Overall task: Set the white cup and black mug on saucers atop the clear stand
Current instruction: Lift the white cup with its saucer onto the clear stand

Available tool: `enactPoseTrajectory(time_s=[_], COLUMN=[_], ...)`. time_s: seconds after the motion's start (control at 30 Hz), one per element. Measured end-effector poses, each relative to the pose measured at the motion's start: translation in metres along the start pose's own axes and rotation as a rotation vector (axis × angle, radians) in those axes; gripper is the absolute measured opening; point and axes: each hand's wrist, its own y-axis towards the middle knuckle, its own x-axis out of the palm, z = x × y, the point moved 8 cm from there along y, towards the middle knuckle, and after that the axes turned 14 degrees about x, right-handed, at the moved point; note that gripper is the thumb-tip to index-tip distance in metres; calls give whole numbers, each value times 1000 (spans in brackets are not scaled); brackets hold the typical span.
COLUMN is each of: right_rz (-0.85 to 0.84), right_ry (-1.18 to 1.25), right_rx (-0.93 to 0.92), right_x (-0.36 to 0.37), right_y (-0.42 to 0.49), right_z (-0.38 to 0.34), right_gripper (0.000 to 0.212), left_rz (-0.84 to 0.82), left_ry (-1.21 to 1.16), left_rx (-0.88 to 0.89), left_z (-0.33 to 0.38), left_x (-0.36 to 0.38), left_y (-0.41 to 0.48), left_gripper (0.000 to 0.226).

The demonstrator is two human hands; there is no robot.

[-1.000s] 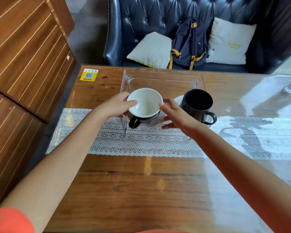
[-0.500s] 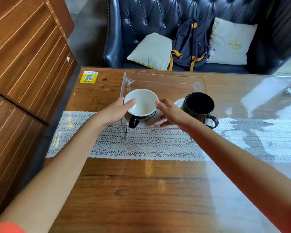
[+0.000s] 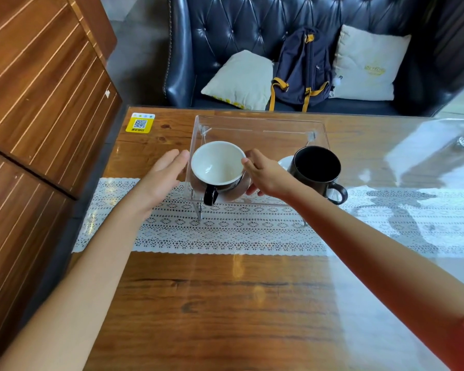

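as left hand (image 3: 163,174) hovers — white cup (image 3: 217,165) sits.

I am looking down over a wooden table (image 3: 225,303) whose glossy top is catching pale glare toward its right side. A white lace runner (image 3: 225,234) is lying across it, and a yellow QR sticker (image 3: 140,123) is sitting near the far left corner. Behind the table a dark tufted leather sofa (image 3: 225,28) is holding two cream cushions, one (image 3: 239,79) left and one (image 3: 367,65) right, with a navy backpack (image 3: 303,68) standing between them. Wood panelling (image 3: 38,103) with thin light stripes is running along my left, grey floor (image 3: 134,49) showing beyond it.
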Motion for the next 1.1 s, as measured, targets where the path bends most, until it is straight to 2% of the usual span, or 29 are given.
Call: enactPoseTrajectory(time_s=[0.1,0.17,0.3,0.33,0.6,0.77,0.87,0.97,1.1], right_rz=[28,53,85,84,100,219,176,132,111], right_ry=[-36,-27,53,66,95,-211,-373,-418,-495], right_rx=[-40,-68,-108,-115,-133,-280,-277,-280,-182], right_x=[-1,0,5,7,12,21,35,40,38], right_y=[-1,-4,-12,-13,-23,-47,-48,-43,-25], right_z=[-1,0,6,7,13,22,27,23,15], right_gripper=[39,39,43,43,48,44,44,45,61], left_rz=[88,88,46,26,4,-6,-3,4,3], left_ry=[5,106,633,704,793,830,834,846,886], left_rx=[115,138,145,149,219,198,199,200,170], left_z=[5,0,-20,-25,-36,-41,-42,-41,-35], left_x=[-5,-2,7,11,24,25,27,29,31], left_y=[5,7,7,8,10,7,7,9,18], left_gripper=[45,40,48,49,55,53,50,47,49])
